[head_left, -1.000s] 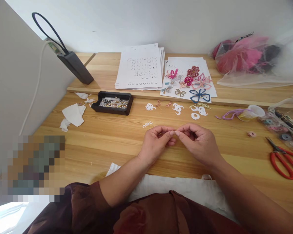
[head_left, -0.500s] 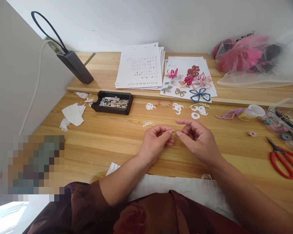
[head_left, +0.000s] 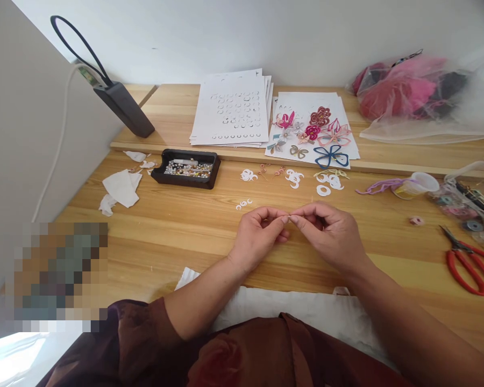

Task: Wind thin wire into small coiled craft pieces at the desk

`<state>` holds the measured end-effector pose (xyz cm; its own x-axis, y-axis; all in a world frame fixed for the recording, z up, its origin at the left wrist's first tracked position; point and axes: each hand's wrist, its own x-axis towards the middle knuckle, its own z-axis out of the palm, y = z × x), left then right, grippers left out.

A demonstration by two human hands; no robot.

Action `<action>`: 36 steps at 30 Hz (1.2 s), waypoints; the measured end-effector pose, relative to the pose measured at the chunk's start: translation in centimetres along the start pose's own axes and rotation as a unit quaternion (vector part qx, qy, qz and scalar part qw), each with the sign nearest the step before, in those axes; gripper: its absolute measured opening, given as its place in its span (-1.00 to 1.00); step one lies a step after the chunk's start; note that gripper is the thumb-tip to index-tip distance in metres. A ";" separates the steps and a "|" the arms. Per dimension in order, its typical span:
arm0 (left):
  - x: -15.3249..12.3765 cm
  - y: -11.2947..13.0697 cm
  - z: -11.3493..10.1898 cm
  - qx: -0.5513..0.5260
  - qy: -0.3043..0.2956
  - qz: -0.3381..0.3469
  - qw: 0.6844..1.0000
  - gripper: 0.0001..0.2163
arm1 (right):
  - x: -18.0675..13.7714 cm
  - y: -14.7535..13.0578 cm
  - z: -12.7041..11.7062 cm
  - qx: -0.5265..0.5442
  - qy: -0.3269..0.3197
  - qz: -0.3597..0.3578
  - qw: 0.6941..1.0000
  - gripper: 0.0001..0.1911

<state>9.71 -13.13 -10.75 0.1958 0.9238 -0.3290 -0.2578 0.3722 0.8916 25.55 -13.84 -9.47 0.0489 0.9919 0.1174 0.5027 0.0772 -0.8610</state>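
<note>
My left hand (head_left: 258, 234) and my right hand (head_left: 331, 231) meet fingertip to fingertip above the table. Both pinch a tiny pale paper cutout (head_left: 289, 216), mostly covered by the thumbs and forefingers. Just beyond my left hand lie a few small white paper crescents (head_left: 244, 204). Farther back are little heaps of white paper cutouts, one heap (head_left: 248, 176) on the left and another (head_left: 293, 178) in the middle. A flat white ring (head_left: 323, 190) rests before the right-hand heap, with pale yellow-green loops (head_left: 331, 173) behind it.
A black tray (head_left: 185, 170) of beads stands back left, beside torn white paper (head_left: 122, 188). Paper stacks (head_left: 230, 107) and wire-and-thread flowers (head_left: 331, 156) occupy the raised ledge. Red-handled pliers (head_left: 465, 263), a plastic cup (head_left: 417, 185) and bagged spools (head_left: 474, 226) lie right.
My right hand's forefinger has come down to its thumb, closing onto the small cutout at my left fingertips. Less of the cutout shows now. My left hand has barely moved.
</note>
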 end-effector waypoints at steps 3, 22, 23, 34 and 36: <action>0.0 0.0 0.0 -0.011 -0.013 -0.002 1.000 -0.77 | 0.1 -0.1 -0.2 0.033 -0.014 0.045 0.998 -0.83; 0.5 -0.2 -0.4 -0.042 0.001 -0.011 0.999 -0.65 | 0.8 0.0 -0.8 0.163 -0.073 0.185 0.966 -0.73; 0.4 -0.2 -0.3 -0.035 0.001 -0.005 0.999 -0.66 | 0.7 0.0 -0.8 0.151 -0.079 0.180 0.969 -0.74; 0.2 0.1 -0.1 -0.006 -0.003 -0.023 1.000 -0.74 | 0.6 -0.3 -0.8 0.050 -0.080 0.111 0.989 -0.77; 0.2 0.1 -0.1 -0.005 -0.001 -0.025 1.000 -0.77 | 0.6 -0.2 -0.8 0.047 -0.080 0.103 0.990 -0.78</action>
<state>9.60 -12.89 -10.74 0.2102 0.9040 -0.3722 -0.2563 0.4184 0.8714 26.19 -13.34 -8.80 0.0006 0.9903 -0.1389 0.4127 -0.1268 -0.9020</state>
